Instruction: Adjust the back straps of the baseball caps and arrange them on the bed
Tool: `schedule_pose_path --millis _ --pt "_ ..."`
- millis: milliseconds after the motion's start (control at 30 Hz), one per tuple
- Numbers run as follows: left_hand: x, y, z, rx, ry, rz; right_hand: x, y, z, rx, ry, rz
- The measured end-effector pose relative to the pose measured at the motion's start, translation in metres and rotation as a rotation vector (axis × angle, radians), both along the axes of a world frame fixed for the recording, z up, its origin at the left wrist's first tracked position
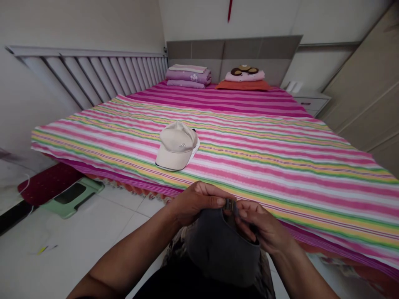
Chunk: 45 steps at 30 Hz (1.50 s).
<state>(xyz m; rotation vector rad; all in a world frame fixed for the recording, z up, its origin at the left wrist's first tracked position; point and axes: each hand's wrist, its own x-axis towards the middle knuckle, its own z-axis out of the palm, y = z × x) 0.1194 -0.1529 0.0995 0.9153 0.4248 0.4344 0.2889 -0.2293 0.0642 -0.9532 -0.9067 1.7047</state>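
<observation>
A dark grey cap (218, 249) hangs between my hands at the front edge of the bed, its rear opening and strap toward the top. My left hand (199, 201) pinches the strap on one side of a small metal buckle (230, 204). Across from it, my right hand (257, 222) grips the other side of the strap, fingers curled and partly hidden by the cap's edge. Beyond them a beige cap (177, 145) lies on the striped bedspread (264, 153), brim toward me, touched by neither hand. White shows under its right side.
Folded purple bedding (188, 77) and a pink pile (245, 76) sit by the headboard (205, 52). A railing (102, 74) borders the left side. On the floor at left is a green stool (73, 199). A white nightstand (310, 101) stands at right.
</observation>
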Motion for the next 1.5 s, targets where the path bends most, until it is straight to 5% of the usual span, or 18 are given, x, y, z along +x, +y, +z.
schedule_pose_path --millis 367,833,1100,1333,1500 --pt "-0.002 0.002 -0.001 0.075 -0.017 0.029 0.005 0.003 0.013 0.257 -0.386 -0.12" --pt "-0.002 -0.002 0.0 0.104 -0.02 0.115 -0.01 0.007 0.008 -0.003 0.024 0.002" --pt "0.001 -0.003 0.0 0.095 -0.02 0.086 -0.012 0.008 0.008 -0.001 0.147 -0.012" --pt "0.001 -0.004 -0.002 0.164 0.036 0.136 -0.01 0.006 0.011 0.069 -0.031 -0.02" --pt "0.001 -0.003 -0.003 0.157 0.037 0.152 -0.008 0.004 0.013 0.105 0.042 -0.052"
